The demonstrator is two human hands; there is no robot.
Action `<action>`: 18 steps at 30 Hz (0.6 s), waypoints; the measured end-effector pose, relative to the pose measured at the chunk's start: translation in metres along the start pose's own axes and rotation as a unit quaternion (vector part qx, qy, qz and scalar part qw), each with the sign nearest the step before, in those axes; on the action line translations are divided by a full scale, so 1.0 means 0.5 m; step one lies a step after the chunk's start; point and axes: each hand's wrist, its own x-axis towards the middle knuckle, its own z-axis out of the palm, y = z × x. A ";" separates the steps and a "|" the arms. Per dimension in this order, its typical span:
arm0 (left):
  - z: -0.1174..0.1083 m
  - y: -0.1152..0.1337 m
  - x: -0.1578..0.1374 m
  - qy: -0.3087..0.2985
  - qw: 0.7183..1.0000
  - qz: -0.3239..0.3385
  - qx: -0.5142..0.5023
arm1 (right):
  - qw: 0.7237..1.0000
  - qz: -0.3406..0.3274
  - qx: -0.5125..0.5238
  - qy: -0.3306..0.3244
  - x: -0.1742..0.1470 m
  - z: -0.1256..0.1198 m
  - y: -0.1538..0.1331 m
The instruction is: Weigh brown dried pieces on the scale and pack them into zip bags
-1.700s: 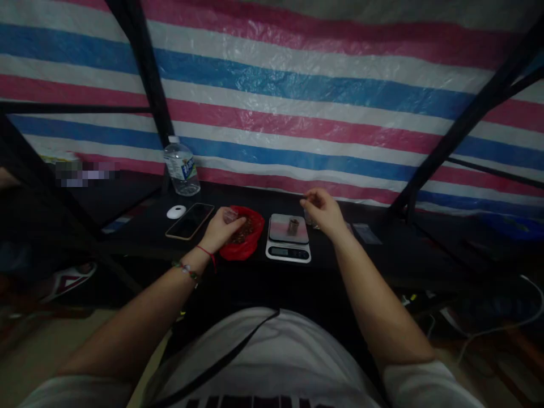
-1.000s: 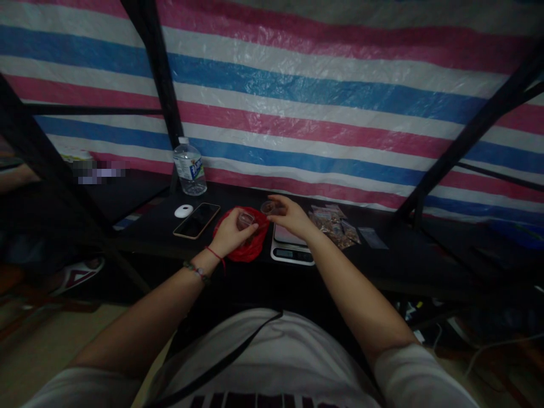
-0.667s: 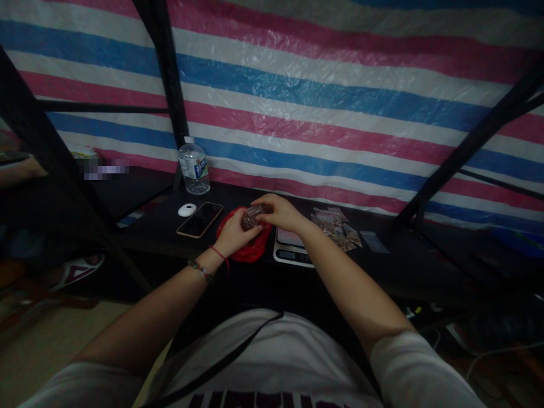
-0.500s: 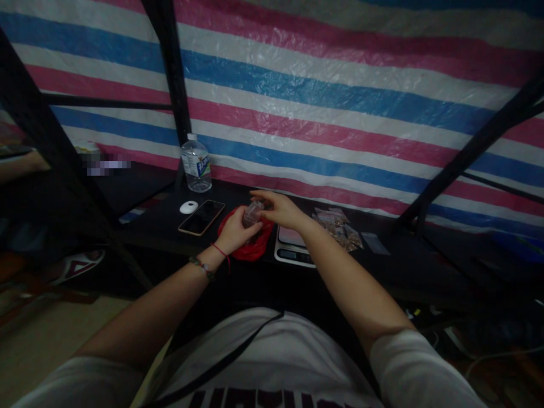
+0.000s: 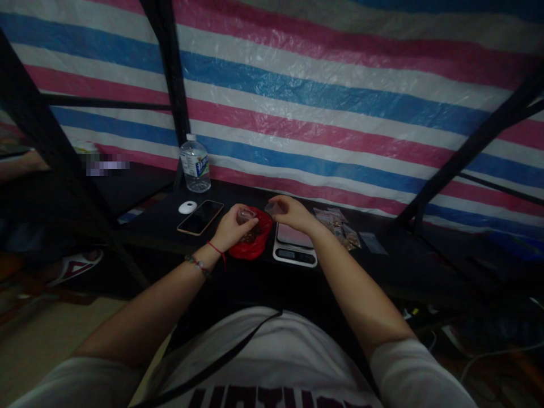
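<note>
My left hand (image 5: 234,228) is closed around a small clear plastic container (image 5: 246,215), held over the left side of a red plastic bag (image 5: 250,250). Small brown pieces (image 5: 254,233) show inside the bag. Between the fingers and thumb of my right hand (image 5: 293,213) is a clear plastic piece (image 5: 272,209), which looks like a lid, though its exact shape is hard to make out. That hand hovers above the back of a white digital scale (image 5: 294,256), just right of the bag.
A phone (image 5: 200,217), a white round-ended case (image 5: 187,207) and a clear bottle (image 5: 196,164) stand to the left. Several small filled bags (image 5: 340,229) and a flat clear bag (image 5: 373,243) lie right of the scale. Dark posts (image 5: 174,85) frame the black shelf; another person's arm (image 5: 23,164) is far left.
My hands, together at the clear container before, have moved apart. The left keeps the container over the red bag; the right has shifted rightward with a clear piece, uncovering more of the bag.
</note>
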 end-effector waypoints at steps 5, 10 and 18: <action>-0.005 0.004 0.001 -0.016 0.999 0.013 -0.030 | 0.986 0.095 -0.080 0.106 -0.059 -0.036 0.089; 0.003 0.035 -0.005 -0.045 0.987 -0.020 -0.155 | 0.971 0.156 -0.135 0.118 -0.115 -0.043 0.143; 0.010 0.064 -0.032 -0.159 0.864 -0.142 -0.456 | 0.971 0.151 -0.150 0.106 -0.147 -0.034 0.151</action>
